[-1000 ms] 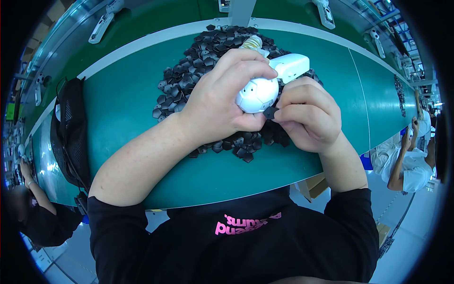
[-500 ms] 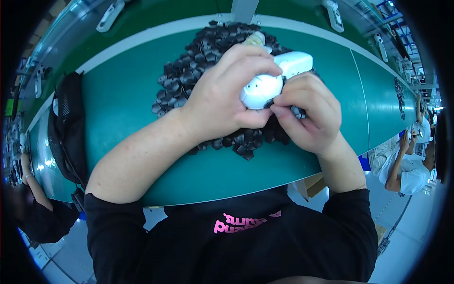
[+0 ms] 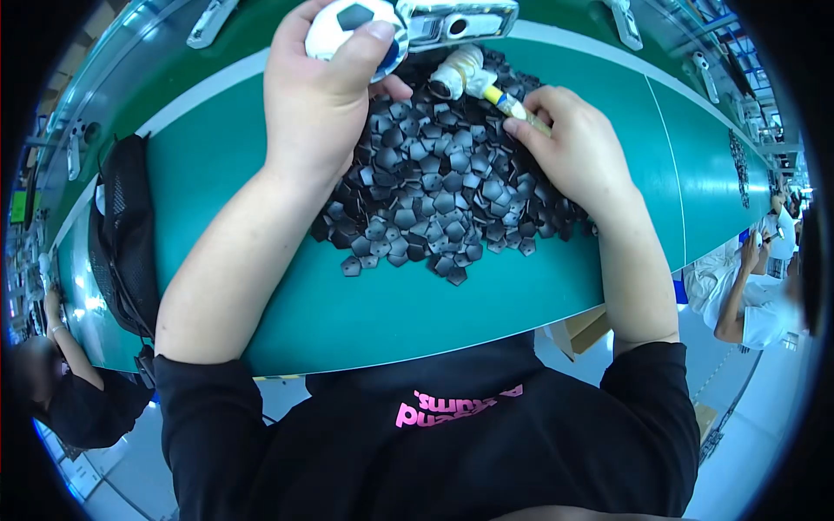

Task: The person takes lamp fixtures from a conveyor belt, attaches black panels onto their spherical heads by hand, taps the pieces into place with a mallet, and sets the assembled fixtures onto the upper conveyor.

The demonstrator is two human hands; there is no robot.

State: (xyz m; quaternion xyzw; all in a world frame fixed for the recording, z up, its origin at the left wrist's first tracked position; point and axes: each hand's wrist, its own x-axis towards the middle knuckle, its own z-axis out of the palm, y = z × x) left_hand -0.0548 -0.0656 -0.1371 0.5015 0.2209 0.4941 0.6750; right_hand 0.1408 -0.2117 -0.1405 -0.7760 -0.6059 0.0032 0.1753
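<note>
At the top of the view my left hand [image 3: 314,108] is closed around a white soccer-ball-shaped piece [image 3: 328,33] with a black pentagon [image 3: 354,16] on it. Beside the ball, and apparently joined to it, is a shiny rectangular part [image 3: 434,28] with a dark round spot. My right hand [image 3: 578,148] grips the handle of a hammer [image 3: 459,75], whose head is wrapped in pale tape and whose handle has a yellow band. The hammer is over a heap of black pentagon pieces [image 3: 426,174], some showing small holes.
The heap spreads over a green table [image 3: 417,313]. A black bag [image 3: 126,234] lies at its left edge. A cardboard box [image 3: 578,332] is below the front edge. People [image 3: 756,304] sit at the right, another person [image 3: 91,404] at the left.
My left hand has lifted the ball piece up and left, and its black pentagon now shows. My right hand has left the ball and taken hold of the hammer's handle.
</note>
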